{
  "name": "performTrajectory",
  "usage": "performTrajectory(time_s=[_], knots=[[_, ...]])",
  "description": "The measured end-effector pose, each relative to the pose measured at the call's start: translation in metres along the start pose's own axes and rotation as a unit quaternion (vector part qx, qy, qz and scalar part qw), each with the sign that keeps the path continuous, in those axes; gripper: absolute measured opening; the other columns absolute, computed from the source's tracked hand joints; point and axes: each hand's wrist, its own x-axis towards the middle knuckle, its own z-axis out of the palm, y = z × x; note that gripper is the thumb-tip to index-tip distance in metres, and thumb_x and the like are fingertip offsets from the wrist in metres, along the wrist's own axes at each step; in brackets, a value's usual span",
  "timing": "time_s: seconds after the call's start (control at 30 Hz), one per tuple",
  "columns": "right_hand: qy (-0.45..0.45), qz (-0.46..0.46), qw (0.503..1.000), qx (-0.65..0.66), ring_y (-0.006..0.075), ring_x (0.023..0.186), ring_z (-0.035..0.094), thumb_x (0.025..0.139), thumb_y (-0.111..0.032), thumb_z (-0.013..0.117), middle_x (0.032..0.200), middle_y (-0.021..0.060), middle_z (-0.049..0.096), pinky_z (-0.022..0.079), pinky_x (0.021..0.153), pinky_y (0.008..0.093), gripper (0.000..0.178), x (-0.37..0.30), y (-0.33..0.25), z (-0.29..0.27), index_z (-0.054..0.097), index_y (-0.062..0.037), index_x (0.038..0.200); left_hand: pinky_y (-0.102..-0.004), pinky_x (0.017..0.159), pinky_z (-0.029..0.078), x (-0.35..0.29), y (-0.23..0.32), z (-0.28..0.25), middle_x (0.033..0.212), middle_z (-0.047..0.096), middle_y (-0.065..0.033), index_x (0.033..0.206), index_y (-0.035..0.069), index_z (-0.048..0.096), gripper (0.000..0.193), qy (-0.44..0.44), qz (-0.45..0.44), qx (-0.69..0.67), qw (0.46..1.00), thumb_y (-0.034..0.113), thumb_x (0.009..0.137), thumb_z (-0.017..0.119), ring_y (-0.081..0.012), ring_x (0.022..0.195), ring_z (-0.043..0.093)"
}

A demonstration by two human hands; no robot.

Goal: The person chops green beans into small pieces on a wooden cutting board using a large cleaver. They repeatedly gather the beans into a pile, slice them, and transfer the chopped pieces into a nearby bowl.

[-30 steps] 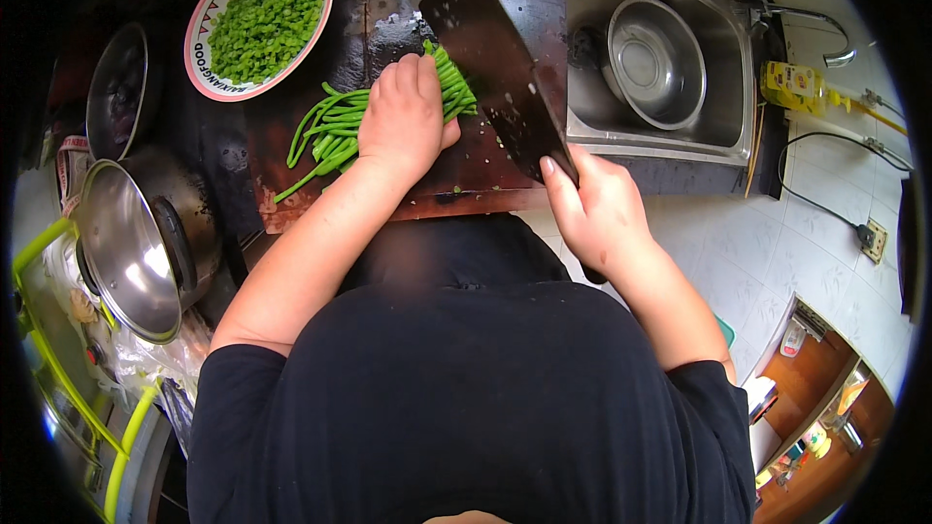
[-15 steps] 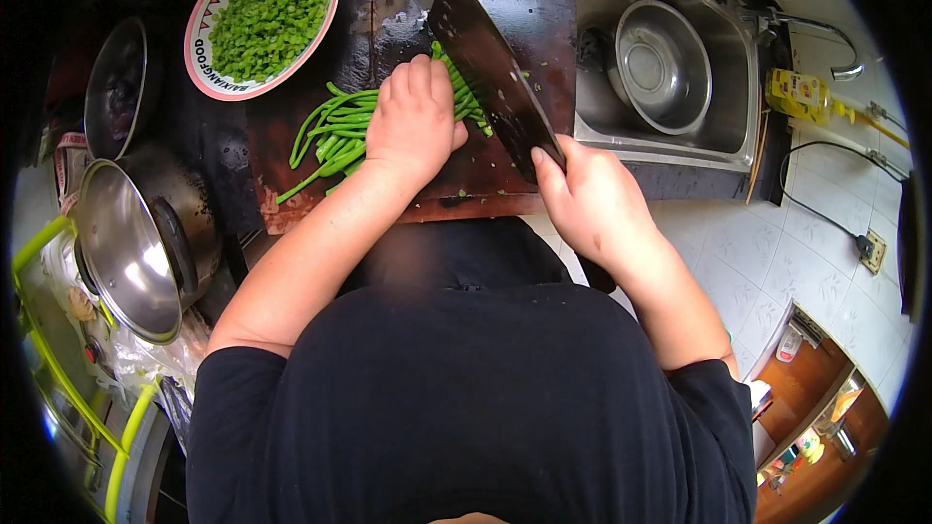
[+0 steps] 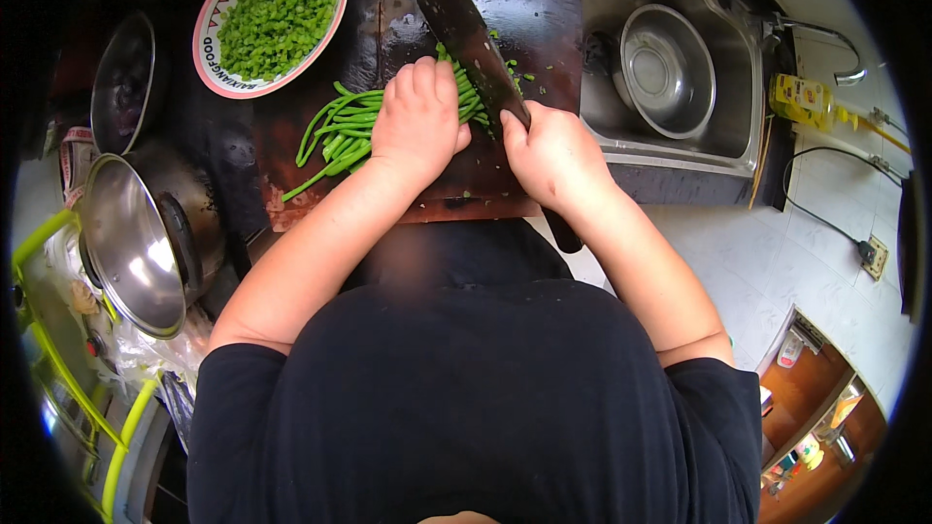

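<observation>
Green beans (image 3: 340, 126), long and whole at one end, lie as a loose bundle on the dark reddish-brown cutting board (image 3: 485, 165), their tails fanned toward the left and their other ends gathered beside the blade. The left hand (image 3: 419, 121) is clamped over the bundle from above, back of the hand uppermost, fingers together and pointing away from the body; the undersides of the fingers are hidden. The right hand (image 3: 555, 155) is closed firmly around the handle of a broad dark cleaver (image 3: 474, 34), with the thumb laid along the base of the blade and the butt of the handle projecting below the fist. The blade slants up and to the left, just beside the left fingertips; whether its edge touches the beans cannot be told from this angle. Small cut pieces (image 3: 525, 78) lie scattered to the right of the blade.

Above and left of the bundle, a white bowl with a pink rim (image 3: 208, 34) holds a heap of chopped green pieces (image 3: 277, 24). To the right of the board is a steel sink (image 3: 680, 159) containing a round metal basin (image 3: 682, 107), with a faucet (image 3: 825, 31) and a yellow bottle (image 3: 801, 102) beyond. At far left stand a dark pan (image 3: 124, 87) and a pot (image 3: 202, 196) with a shiny round lid (image 3: 131, 257) leaning against it.
</observation>
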Motion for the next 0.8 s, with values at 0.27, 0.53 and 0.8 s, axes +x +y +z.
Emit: performTrajectory(time_s=[0.27, 0.53, 0.8], knots=[[-0.011, -0.002, 1.0, -0.01, 0.0386, 0.085, 0.063, 0.091, -0.029, 0.043, 0.086, 0.0221, 0.065, 0.049, 0.079, 0.0463, 0.033, -0.002, 0.003, 0.0, 0.062, -0.0025, 0.093, -0.0425, 0.095, 0.041, 0.003, 0.002, -0.029, 0.111, 0.055, -0.0223, 0.129, -0.013, 0.034, 0.102, -0.007, -0.003, -0.02, 1.0, 0.04, 0.057, 0.082, -0.0352, 0.105, 0.054], [0.032, -0.033, 0.999, 0.01, 0.039, 0.081, 0.063, 0.091, -0.03, 0.045, 0.082, 0.0211, 0.065, 0.05, 0.075, 0.0472, 0.031, -0.004, 0.011, 0.004, 0.062, -0.004, 0.096, -0.0411, 0.095, 0.039, 0.0, 0.001, -0.016, 0.118, 0.047, -0.0191, 0.125, -0.006, 0.04, 0.084, -0.044, -0.043, 0.009, 0.998, 0.029, 0.06, 0.08, -0.034, 0.109, 0.047], [0.107, -0.11, 0.988, 0.03, 0.0377, 0.071, 0.062, 0.089, -0.023, 0.052, 0.077, 0.019, 0.064, 0.05, 0.065, 0.0461, 0.024, -0.063, 0.022, -0.016, 0.06, -0.0058, 0.104, -0.0384, 0.089, 0.041, -0.001, -0.002, -0.008, 0.108, 0.047, -0.0137, 0.113, -0.002, 0.044, 0.071, -0.002, -0.028, 0.005, 1.0, 0.028, 0.06, 0.079, -0.0296, 0.101, 0.048]])
